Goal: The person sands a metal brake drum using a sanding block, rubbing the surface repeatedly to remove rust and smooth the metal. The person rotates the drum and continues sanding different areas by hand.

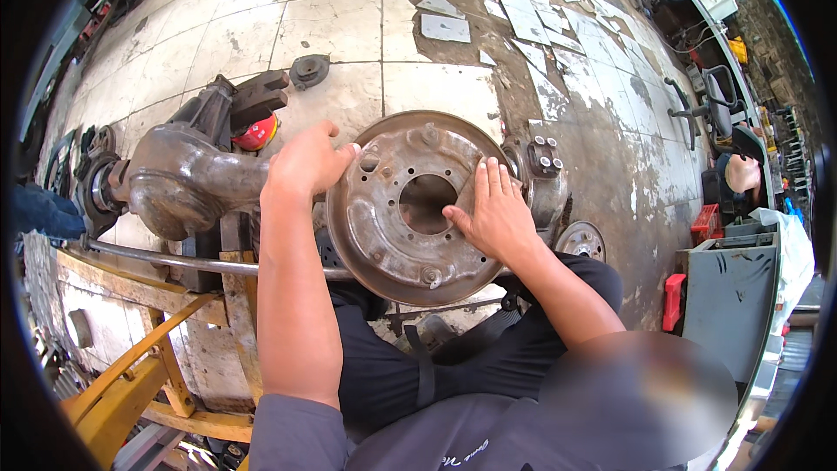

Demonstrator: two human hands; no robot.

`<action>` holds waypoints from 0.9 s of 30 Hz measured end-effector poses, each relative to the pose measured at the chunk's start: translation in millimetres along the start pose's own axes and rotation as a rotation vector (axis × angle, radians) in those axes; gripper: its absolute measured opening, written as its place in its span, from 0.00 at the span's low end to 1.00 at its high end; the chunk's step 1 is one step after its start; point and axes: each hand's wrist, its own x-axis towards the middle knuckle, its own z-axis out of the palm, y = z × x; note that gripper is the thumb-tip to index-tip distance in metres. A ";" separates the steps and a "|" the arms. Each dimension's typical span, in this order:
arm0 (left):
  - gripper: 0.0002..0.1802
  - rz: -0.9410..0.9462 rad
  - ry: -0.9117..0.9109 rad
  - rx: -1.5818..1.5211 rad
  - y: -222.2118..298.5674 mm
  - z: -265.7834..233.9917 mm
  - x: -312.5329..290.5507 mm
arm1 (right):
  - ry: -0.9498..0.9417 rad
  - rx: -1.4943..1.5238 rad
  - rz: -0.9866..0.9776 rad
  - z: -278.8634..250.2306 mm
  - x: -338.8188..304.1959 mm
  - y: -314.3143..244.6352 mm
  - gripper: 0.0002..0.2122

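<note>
A rusty round brake backing plate (392, 244) with a large centre hole and several small holes sits on the end of a brown axle housing (187, 179). My left hand (305, 161) grips the plate's upper left rim. My right hand (493, 214) lies flat on the plate's right face, fingers spread, beside the centre hole. The axle runs off to the left, where its differential bulge shows.
A yellow metal stand (157, 358) and a steel bar (174, 259) hold the axle at lower left. A red round can (259, 133) and a round metal part (309, 70) lie on the cracked tile floor. A grey bin (728, 283) stands at the right, a hub part (582, 240) near it.
</note>
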 end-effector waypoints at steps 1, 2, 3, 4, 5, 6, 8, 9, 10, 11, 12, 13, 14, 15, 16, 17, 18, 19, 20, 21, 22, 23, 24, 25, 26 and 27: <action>0.35 -0.001 0.005 -0.004 -1.3 0.1 0.4 | -0.004 0.018 0.020 -2.0 6.7 0.8 0.49; 0.35 -0.003 0.010 -0.008 -1.8 0.7 0.4 | -0.008 0.036 0.039 -3.0 9.7 1.1 0.49; 0.35 -0.003 -0.005 -0.016 -0.9 0.8 -0.2 | -0.002 0.021 0.022 -2.6 7.5 -0.7 0.48; 0.35 -0.002 -0.019 -0.024 0.6 1.8 -1.8 | 0.004 0.005 0.004 -1.6 2.2 -3.2 0.48; 0.35 -0.003 -0.034 -0.031 1.4 1.7 -2.5 | 0.010 -0.010 -0.013 -1.1 0.0 -4.6 0.48; 0.35 -0.001 -0.038 -0.022 1.1 1.2 -2.7 | 0.034 0.002 -0.030 0.9 -0.6 -2.6 0.48; 0.35 0.002 -0.047 -0.004 0.4 -1.7 -3.0 | 0.081 0.027 -0.063 6.6 -1.3 3.1 0.48; 0.35 0.021 -0.036 -0.012 1.0 -1.0 -3.2 | 0.078 0.043 -0.029 2.9 3.8 1.1 0.48; 0.35 0.040 -0.025 -0.021 1.2 0.7 -4.0 | 0.063 0.026 -0.010 1.4 4.4 -0.9 0.48; 0.35 0.058 -0.014 -0.030 1.6 2.1 -4.4 | 0.048 0.010 0.010 0.3 4.8 -2.3 0.48; 0.35 0.056 -0.012 -0.025 0.7 2.5 -4.5 | 0.032 -0.005 0.021 0.0 6.5 -3.8 0.48; 0.35 0.054 -0.010 -0.021 0.1 2.9 -4.3 | 0.077 -0.006 -0.013 2.5 1.2 -2.9 0.47; 0.35 0.052 -0.008 -0.016 -0.2 2.6 -3.9 | 0.083 -0.009 -0.044 4.2 -4.3 -1.6 0.47; 0.35 0.027 -0.026 -0.014 0.4 1.2 -3.6 | 0.086 -0.014 -0.071 6.4 -11.0 0.9 0.46; 0.35 0.003 -0.044 -0.011 1.7 -2.5 -3.7 | 0.088 -0.020 -0.098 7.4 -14.3 3.2 0.46; 0.35 -0.020 -0.063 -0.008 2.6 -3.7 -3.3 | 0.083 -0.006 -0.096 6.2 -14.8 4.9 0.43; 0.35 -0.013 -0.058 0.000 2.5 -3.4 -3.6 | 0.081 0.013 -0.097 3.0 -14.8 4.3 0.40; 0.35 -0.006 -0.054 0.007 3.0 -2.6 -4.0 | 0.078 0.031 -0.098 0.2 -14.3 4.4 0.37; 0.35 0.001 -0.050 0.015 3.2 -2.0 -4.2 | 0.078 0.133 -0.066 -2.1 -12.5 6.6 0.34; 0.35 0.004 -0.046 0.013 3.3 -1.5 -3.5 | 0.079 0.231 -0.033 -5.8 -9.7 11.1 0.31; 0.35 0.007 -0.043 0.012 3.1 -0.6 -2.4 | 0.079 0.330 0.001 -8.1 -8.1 15.8 0.28; 0.35 0.010 -0.040 0.010 3.0 0.1 -1.3 | 0.169 0.367 0.021 -8.2 -7.8 20.7 0.21; 0.35 0.016 -0.036 0.016 2.6 0.7 0.0 | 0.202 0.428 0.060 -14.1 -7.2 24.2 0.21; 0.35 0.016 -0.029 0.021 0.3 0.4 0.3 | 0.232 0.492 0.093 -25.6 -5.5 25.0 0.20; 0.35 0.015 -0.023 0.026 -2.0 0.0 0.3 | 0.261 0.556 0.126 -35.8 -3.5 24.9 0.19; 0.35 0.011 -0.024 0.022 -1.2 0.0 0.2 | 0.384 0.528 0.107 -43.2 -3.2 26.2 0.17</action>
